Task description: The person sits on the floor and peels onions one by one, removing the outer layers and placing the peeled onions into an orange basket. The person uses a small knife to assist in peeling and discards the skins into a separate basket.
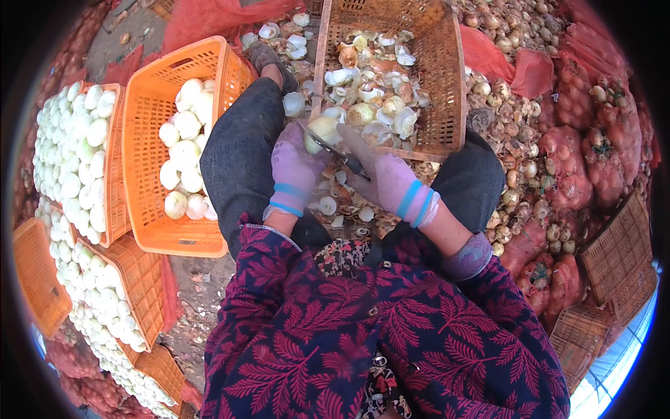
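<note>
My left hand [296, 162], in a pale purple glove with a blue wrist band, is closed around a pale onion [323, 130]. A knife [322, 143] with a dark handle lies across the onion's lower side, its blade against it. My right hand [388, 172], gloved the same way, grips the knife's handle, its fingers partly smeared by motion. Just beyond both hands stands an orange crate [441, 84] between my knees, holding onion skins, cut layers and a few onions.
At my left an orange crate [132, 150] holds several peeled onions [185, 152]. Farther left, crates heaped with peeled onions [77, 160] stand in a row. Unpeeled onions [513, 133] and red mesh sacks [569, 164] lie at my right. Skins litter the floor.
</note>
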`<state>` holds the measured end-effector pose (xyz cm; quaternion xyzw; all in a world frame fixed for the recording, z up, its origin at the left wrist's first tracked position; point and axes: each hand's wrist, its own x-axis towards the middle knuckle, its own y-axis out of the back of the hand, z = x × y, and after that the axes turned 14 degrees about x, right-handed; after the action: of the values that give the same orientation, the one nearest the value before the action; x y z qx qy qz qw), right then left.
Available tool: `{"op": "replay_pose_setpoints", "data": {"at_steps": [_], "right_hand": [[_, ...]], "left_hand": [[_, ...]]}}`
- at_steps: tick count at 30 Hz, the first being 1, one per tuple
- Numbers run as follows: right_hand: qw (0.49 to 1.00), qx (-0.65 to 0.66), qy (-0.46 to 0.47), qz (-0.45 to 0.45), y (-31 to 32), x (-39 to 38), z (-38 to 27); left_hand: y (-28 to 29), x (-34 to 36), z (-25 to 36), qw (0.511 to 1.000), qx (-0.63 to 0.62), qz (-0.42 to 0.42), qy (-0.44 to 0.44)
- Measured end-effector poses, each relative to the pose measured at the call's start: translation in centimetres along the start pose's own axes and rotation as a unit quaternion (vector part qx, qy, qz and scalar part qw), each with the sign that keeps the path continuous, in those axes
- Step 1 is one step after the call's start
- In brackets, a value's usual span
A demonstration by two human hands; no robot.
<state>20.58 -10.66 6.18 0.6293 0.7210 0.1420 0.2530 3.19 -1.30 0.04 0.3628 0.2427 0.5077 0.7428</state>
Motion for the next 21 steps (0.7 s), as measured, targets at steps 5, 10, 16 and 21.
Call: {"op": "replay_pose_setpoints", "data": {"at_steps": [5, 10, 16, 21], "right_hand": [[0.987, -0.08, -0.124, -0.059, 1.2, 2.0, -2.1], [0.992, -0.093, -0.081, -0.038, 1.5, 3.3, -0.1], [0.966, 0.148, -0.204, 0.065, 3.5, 2.5, 6.9], [0.984, 0.097, -0.128, 0.081, 1.4, 0.5, 4.9]], "left_hand": [[-0.3, -0.4, 1.0, 0.993, 0.116, 0.003, -0.037], [-1.3, -0.2, -0.8, 0.99, 0.069, 0.081, -0.089], [-0.4, -1.2, -1.6, 0.994, -0.078, 0.055, -0.052], [1.3, -1.7, -1.3, 0.998, -0.008, 0.031, -0.054]]}}
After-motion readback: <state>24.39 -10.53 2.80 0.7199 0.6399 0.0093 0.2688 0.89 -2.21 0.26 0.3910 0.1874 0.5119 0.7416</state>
